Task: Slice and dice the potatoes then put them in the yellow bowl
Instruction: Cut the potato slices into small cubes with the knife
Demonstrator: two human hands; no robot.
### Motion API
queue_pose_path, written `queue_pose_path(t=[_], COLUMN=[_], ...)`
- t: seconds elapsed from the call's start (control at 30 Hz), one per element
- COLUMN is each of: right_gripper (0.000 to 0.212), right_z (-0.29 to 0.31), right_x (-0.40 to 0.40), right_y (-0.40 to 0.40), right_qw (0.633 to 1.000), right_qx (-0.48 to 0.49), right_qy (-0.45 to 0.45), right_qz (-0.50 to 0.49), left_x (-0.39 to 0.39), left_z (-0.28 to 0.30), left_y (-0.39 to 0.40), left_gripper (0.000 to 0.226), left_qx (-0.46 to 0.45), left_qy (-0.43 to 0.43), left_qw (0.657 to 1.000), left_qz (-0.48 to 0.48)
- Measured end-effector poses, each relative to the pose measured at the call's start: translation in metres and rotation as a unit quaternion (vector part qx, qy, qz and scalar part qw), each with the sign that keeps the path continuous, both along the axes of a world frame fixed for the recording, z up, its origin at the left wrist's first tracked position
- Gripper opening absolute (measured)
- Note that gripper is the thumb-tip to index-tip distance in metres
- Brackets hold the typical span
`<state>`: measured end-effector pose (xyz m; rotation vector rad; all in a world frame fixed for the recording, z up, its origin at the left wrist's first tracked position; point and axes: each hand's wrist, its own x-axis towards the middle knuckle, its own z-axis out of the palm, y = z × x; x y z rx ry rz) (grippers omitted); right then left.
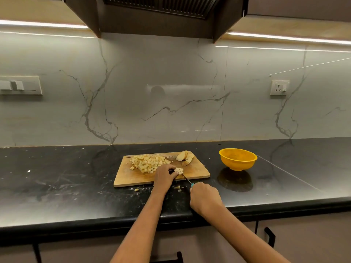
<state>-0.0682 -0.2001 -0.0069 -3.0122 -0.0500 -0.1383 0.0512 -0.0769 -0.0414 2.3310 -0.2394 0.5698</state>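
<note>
A: Start with what is nearest. What is the right hand (205, 198) doing?

B: It hangs over the front edge of the counter (76, 186), fingers clenched round a knife (187, 179). Only a bit of teal handle shows above the knuckles; the thin blade runs up and left from them onto the board (161, 173).

A: And the left hand (163, 176)?

B: Just beyond and to the left of the right one, resting on the near edge of the board. Its fingers are curled down over a slice (179, 170), grasping it, and the pale cut face shows just past the fingertips. The blade tip meets that slice on the right side of the fingers.

A: Anything loose near the hands?

B: A few scraps (177, 187) lie on the counter between the two hands, off the board, and one more sits to the left of the left wrist.

A: Further on?

B: Behind the left fingers, touching distance from the knuckles, is a heap of dice (149, 162) spread across the far left half of the board. Past the fingertips to the right, at the far right corner of the board, lie some uncut potato pieces (185, 156) with skin showing, leaning on each other.

A: And the bowl (238, 159)?

B: Yellow, upright, on the counter well to the right of both hands and apart from the board. I see no potato inside it. Behind everything stands the marble wall (171, 92), with a socket (279, 87) on the right and a switch plate (20, 85) on the left.
</note>
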Motion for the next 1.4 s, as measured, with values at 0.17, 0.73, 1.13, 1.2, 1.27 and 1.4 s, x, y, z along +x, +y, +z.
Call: queue_pose_path(t=[0.17,0.73,1.13,1.2,1.27,1.4], right_gripper=[0.033,0.030,0.028,0.027,0.028,0.033], right_z=[0.000,0.004,0.001,0.000,-0.002,-0.002], right_x=[-0.009,0.049,0.039,0.022,0.008,0.002], right_y=[-0.009,0.006,0.012,0.006,-0.001,-0.013], right_qw=[0.993,0.991,0.999,1.000,0.999,0.997], right_qx=[0.108,0.113,-0.010,-0.024,-0.030,0.068], right_qy=[-0.040,0.068,0.024,-0.006,-0.018,-0.030], right_qz=[-0.031,0.006,0.020,0.011,0.007,-0.019], left_x=[0.000,0.006,0.007,0.008,0.006,0.003], left_z=[-0.001,-0.003,-0.002,-0.001,0.000,-0.003], left_y=[0.001,0.004,0.004,0.004,0.004,0.002], left_gripper=[0.033,0.023,0.023,0.024,0.025,0.024], left_qx=[-0.019,-0.033,-0.034,-0.034,-0.032,-0.057], left_qy=[-0.001,-0.025,-0.023,-0.019,-0.013,-0.016], left_qw=[1.000,0.999,0.999,0.999,0.999,0.998], left_qz=[0.020,0.006,0.013,0.020,0.020,0.019])
